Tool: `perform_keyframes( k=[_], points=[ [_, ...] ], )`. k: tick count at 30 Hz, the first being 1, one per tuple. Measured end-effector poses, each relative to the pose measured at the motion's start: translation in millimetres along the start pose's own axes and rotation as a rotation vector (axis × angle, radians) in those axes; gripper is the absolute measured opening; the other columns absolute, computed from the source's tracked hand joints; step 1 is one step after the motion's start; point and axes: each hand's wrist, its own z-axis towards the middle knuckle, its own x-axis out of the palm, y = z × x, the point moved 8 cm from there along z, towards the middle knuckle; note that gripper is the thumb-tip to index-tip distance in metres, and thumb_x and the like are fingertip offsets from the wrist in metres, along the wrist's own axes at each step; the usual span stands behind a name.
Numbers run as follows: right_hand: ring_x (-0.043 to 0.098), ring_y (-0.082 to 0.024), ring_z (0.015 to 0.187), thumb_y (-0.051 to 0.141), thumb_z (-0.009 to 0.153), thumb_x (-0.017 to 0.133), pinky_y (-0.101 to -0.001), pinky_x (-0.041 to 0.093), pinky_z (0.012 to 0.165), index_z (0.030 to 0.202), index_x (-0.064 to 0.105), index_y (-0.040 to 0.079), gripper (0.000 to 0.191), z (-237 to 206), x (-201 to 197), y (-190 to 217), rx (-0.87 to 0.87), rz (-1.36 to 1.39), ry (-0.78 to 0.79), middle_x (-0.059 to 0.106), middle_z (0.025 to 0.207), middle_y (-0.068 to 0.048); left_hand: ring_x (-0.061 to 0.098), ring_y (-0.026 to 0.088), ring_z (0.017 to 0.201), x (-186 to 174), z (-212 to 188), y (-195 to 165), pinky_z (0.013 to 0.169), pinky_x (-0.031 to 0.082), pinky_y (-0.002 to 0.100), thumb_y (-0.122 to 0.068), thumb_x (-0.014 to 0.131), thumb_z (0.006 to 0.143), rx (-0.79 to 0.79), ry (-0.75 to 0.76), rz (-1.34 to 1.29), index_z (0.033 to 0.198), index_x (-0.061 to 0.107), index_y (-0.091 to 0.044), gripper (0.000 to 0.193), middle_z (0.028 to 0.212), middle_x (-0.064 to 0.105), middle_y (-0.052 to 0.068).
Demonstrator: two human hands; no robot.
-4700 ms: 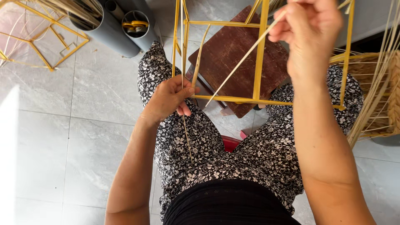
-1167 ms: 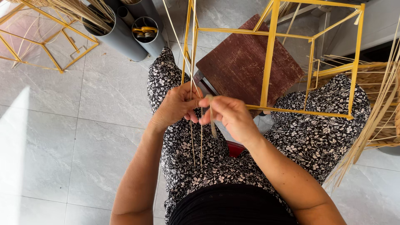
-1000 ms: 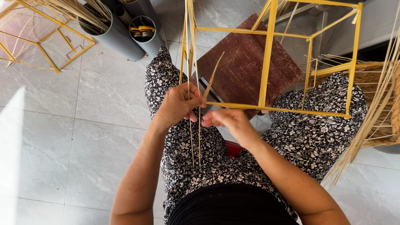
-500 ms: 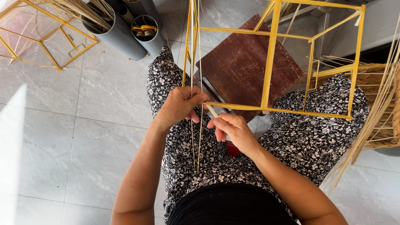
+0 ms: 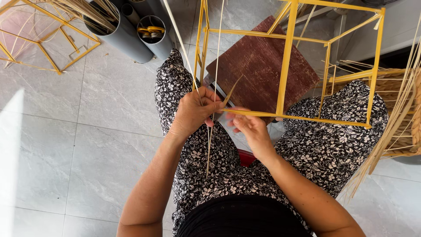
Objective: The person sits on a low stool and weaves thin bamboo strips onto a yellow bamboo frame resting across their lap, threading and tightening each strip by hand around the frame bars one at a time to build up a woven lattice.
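A yellow box-shaped frame (image 5: 287, 57) of thin bars rests across my lap above a dark red board (image 5: 263, 70). My left hand (image 5: 193, 112) is closed around the frame's near left corner, pinching pale reed strips (image 5: 209, 145) that hang down over my patterned trousers. My right hand (image 5: 250, 129) sits just right of it, its fingers closed on a thin reed strip at the frame's lower bar. One long strip (image 5: 180, 39) runs up and away to the left.
Grey tubes (image 5: 131, 35) holding reeds and yellow rolls stand on the tiled floor at the back left. Another yellow frame (image 5: 48, 48) lies far left. A woven basket and loose reed bundle (image 5: 403, 118) are at the right. A red stool edge (image 5: 246, 157) shows under my legs.
My right hand has come down from high at the upper right to the frame's near left corner. Over the last second it has worked a strip there, beside my left hand.
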Motion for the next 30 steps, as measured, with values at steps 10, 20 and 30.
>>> perform_keyframes(
  k=[10, 20, 30],
  points=[
    [0.066, -0.023, 0.114, 0.003, 0.103, 0.062, -0.0381, 0.053, 0.098, 0.117, 0.069, 0.004, 0.016, 6.0, -0.9, 28.5, -0.576, -0.624, -0.177, 0.068, 0.118, -0.009, 0.068, 0.008, 0.052, 13.5, -12.4, -26.9, 0.044, 0.055, 0.022, -0.017, 0.075, 0.090, -0.014, 0.038, 0.106, 0.097, 0.070, 0.001, 0.019, 0.076, 0.075, 0.004],
    [0.063, -0.010, 0.057, 0.014, 0.107, 0.053, -0.0261, 0.057, 0.058, 0.101, 0.070, -0.003, 0.024, -22.6, -3.3, 27.8, -0.075, -0.207, 0.033, 0.061, 0.062, -0.003, 0.077, 0.012, 0.063, -11.1, -51.7, -50.6, 0.056, 0.061, 0.027, -0.015, 0.070, 0.097, 0.197, -0.204, 0.343, 0.126, 0.070, -0.007, 0.030, 0.098, 0.081, 0.008],
    [0.067, -0.013, 0.068, 0.021, 0.106, 0.058, -0.0321, 0.065, 0.073, 0.119, 0.070, -0.006, 0.032, 9.4, -21.1, 72.5, -0.008, 0.161, -0.042, 0.068, 0.076, -0.006, 0.079, 0.017, 0.065, 43.6, -14.3, -27.0, 0.048, 0.056, 0.023, -0.012, 0.063, 0.098, -0.068, 0.305, -0.042, 0.110, 0.057, 0.001, 0.018, 0.084, 0.073, 0.009]
  ],
)
